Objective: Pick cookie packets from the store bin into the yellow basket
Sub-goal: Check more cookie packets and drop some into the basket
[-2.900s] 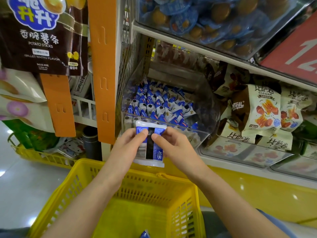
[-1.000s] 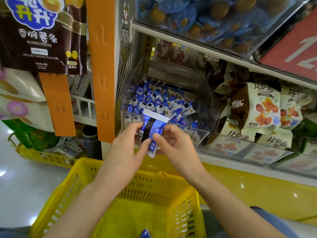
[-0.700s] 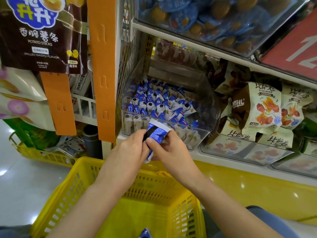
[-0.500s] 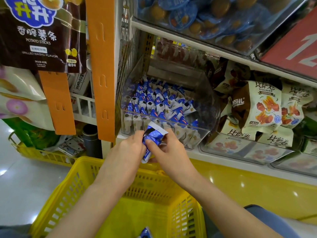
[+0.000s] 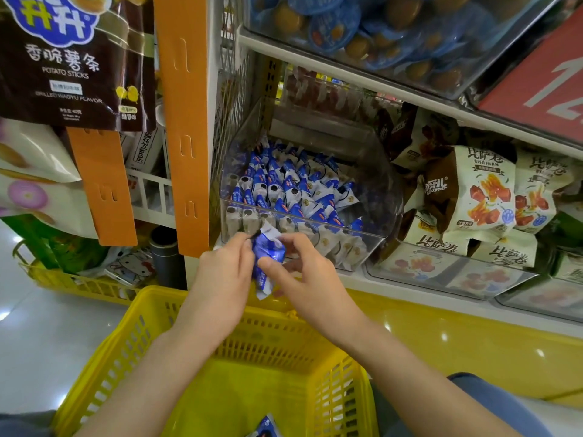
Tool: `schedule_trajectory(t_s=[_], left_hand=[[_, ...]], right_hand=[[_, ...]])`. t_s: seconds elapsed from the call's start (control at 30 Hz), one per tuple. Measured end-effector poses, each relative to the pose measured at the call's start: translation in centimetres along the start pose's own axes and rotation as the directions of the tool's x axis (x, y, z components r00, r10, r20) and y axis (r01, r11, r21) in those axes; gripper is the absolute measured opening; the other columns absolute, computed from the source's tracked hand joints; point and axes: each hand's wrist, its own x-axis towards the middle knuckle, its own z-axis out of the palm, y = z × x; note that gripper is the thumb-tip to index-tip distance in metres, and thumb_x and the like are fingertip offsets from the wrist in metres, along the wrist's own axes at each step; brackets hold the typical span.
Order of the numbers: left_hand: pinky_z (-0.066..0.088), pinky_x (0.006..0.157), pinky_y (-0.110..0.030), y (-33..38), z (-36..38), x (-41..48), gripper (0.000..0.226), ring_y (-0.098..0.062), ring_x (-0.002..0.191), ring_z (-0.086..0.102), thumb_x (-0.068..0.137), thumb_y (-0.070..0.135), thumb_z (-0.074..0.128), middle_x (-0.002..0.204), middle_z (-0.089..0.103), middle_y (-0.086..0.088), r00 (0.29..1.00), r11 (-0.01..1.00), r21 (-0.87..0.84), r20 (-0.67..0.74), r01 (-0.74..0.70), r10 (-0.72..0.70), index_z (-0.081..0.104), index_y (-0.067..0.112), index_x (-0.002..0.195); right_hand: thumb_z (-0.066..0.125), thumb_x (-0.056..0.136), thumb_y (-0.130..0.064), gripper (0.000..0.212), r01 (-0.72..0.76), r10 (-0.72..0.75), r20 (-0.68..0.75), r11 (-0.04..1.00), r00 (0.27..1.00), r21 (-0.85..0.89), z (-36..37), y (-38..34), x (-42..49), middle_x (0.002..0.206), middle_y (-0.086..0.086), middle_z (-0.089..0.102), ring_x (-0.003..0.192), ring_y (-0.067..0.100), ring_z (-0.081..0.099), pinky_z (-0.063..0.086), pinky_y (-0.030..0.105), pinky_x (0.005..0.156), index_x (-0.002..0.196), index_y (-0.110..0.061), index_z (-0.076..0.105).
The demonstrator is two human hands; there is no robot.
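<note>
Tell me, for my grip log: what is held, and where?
One blue-and-white cookie packet, pinched around its upper half by left hand and right hand.

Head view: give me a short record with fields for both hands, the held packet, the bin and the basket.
left hand: pinches the cookie packet from its left side
right hand: pinches the same packet from its right side
cookie packet: blue and white, crumpled, in front of the clear bin, above the yellow basket far rim
clear bin: holds many matching packets
yellow basket: one blue packet visible inside, at the view's bottom edge
</note>
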Motion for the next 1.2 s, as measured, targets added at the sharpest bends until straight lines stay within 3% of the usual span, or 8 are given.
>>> schedule_trajectory(t_s=[0.07,0.13,0.27,0.47,0.6,0.87,1.03,1.2], left_hand=[[0.050,0.063,-0.020,0.2,-0.3,0.5,0.029,-0.017,0.068,0.059,0.100,0.020,0.034,0.073,0.063,-0.001,0.984,0.950,-0.257,0.045,0.176,-0.171,0.059,0.018,0.085],[0.053,0.085,-0.043,0.8,-0.5,0.8,0.030,-0.024,0.091,0.065,0.100,0.022,0.034,0.093,0.069,-0.009,0.902,0.678,-0.595,0.256,0.431,-0.348,0.064,0.018,0.099],[0.052,0.090,-0.043,1.6,-0.4,0.5,0.047,-0.025,0.103,0.065,0.091,0.043,0.040,0.113,0.067,-0.013,0.812,0.271,-0.774,0.487,0.572,-0.320,0.052,0.015,0.126],[0.056,0.074,-0.031,1.4,-0.3,0.4,0.020,-0.012,0.086,0.068,0.091,0.031,0.051,0.101,0.069,-0.005,0.889,0.660,-0.596,0.296,0.458,-0.349,0.059,0.023,0.107],[0.053,0.080,-0.039,1.3,-0.8,0.5,0.019,-0.016,0.086,0.066,0.090,0.035,0.050,0.092,0.070,-0.007,0.937,0.732,-0.584,0.226,0.350,-0.268,0.064,0.023,0.092],[0.054,0.074,-0.025,1.8,-0.8,2.4,0.022,-0.006,0.081,0.064,0.095,0.030,0.043,0.090,0.067,-0.001,0.985,0.846,-0.509,0.133,0.160,-0.107,0.059,0.018,0.102],[0.037,0.083,-0.017,2.4,-1.3,5.9,0.029,-0.002,0.100,0.048,0.095,0.031,0.039,0.107,0.052,0.015,0.961,0.961,0.001,-0.020,-0.275,0.275,0.050,0.025,0.121],[0.037,0.091,-0.030,1.0,-0.3,7.4,0.030,-0.016,0.107,0.052,0.098,0.032,0.037,0.116,0.058,0.001,0.904,0.828,0.362,0.151,-0.428,0.400,0.055,0.019,0.118]], right_hand=[[0.056,0.090,-0.033,0.037,0.020,-0.021,0.052,1.000,0.998,0.017,-0.1,0.0,0.0,0.119,-0.014,0.055,0.098,-0.003,0.055,0.048,0.015,0.085,0.126,-0.029,0.047],[0.057,0.090,-0.032,0.049,0.028,-0.030,0.080,0.999,0.996,0.028,-0.2,-0.1,0.0,0.128,-0.011,0.051,0.110,-0.003,0.051,0.044,0.016,0.094,0.136,-0.032,0.040],[0.070,0.081,-0.025,0.064,-0.017,0.020,-0.030,0.996,0.999,0.087,-0.3,0.0,0.1,0.108,-0.018,0.054,0.097,-0.006,0.056,0.045,0.009,0.083,0.134,-0.028,0.035],[0.078,0.072,-0.018,0.049,-0.063,0.067,-0.042,0.994,0.997,0.086,-0.7,-0.2,0.6,0.094,-0.018,0.058,0.080,-0.007,0.056,0.047,0.010,0.073,0.114,-0.023,0.053],[0.065,0.085,-0.025,0.011,-0.047,0.043,0.033,0.989,0.999,0.137,-1.5,-0.8,0.6,0.083,-0.012,0.067,0.072,-0.006,0.056,0.046,0.013,0.068,0.092,-0.032,0.061],[0.062,0.086,-0.023,0.009,-0.024,0.028,-0.022,0.988,0.999,0.153,-4.5,-1.9,0.9,0.087,-0.008,0.070,0.078,-0.001,0.063,0.048,0.011,0.067,0.095,-0.023,0.066],[0.060,0.088,-0.028,0.007,-0.011,-0.094,-0.393,0.967,0.915,-0.256,-10.0,-2.7,4.6,0.079,-0.016,0.062,0.074,0.000,0.060,0.046,0.013,0.064,0.095,-0.024,0.059],[0.057,0.091,-0.028,0.028,-0.236,-0.024,-0.348,0.692,0.937,-0.683,-12.8,-2.4,9.4,0.096,0.004,0.061,0.083,0.017,0.055,0.043,0.029,0.070,0.115,-0.014,0.057]])
